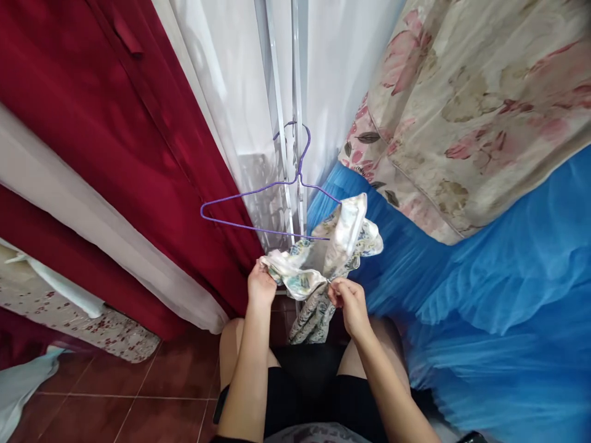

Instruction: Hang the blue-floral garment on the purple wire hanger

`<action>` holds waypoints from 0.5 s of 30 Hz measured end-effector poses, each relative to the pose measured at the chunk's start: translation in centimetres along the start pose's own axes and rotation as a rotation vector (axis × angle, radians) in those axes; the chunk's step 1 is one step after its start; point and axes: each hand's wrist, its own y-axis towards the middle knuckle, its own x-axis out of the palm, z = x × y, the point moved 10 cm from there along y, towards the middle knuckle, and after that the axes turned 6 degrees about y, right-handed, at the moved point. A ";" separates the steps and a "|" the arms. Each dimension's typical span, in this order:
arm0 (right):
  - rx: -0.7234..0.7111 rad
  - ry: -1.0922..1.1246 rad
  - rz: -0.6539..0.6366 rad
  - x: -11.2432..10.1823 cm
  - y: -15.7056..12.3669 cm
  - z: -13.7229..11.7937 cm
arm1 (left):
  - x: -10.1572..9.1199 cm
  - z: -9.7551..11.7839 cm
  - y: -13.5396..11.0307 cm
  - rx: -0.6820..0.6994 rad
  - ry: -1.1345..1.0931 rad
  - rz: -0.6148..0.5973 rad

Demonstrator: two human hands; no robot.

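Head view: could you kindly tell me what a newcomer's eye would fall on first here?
A purple wire hanger hangs at the centre, a floral cloth draped over its right end. Below it, the left hand and right hand grip that cloth; a dark red curtain fills the left, blue tulle the right.

Purple hanger end hidden under floral cloth, blue tulle cropped right

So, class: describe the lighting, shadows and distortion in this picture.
Head view: daylight glows through the white curtain, with mottled shadow behind the purple wire hanger. Head view: the floral cloth, gripped by the left hand and right hand, is near washed out at its top fold. Head view: the wide lens bends the red curtain near the edges; the centre is sharp.
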 end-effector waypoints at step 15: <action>0.229 -0.083 -0.616 2.6 -1.9 -4.7 | 13.2 -3.3 -13.5 0.357 0.969 -0.864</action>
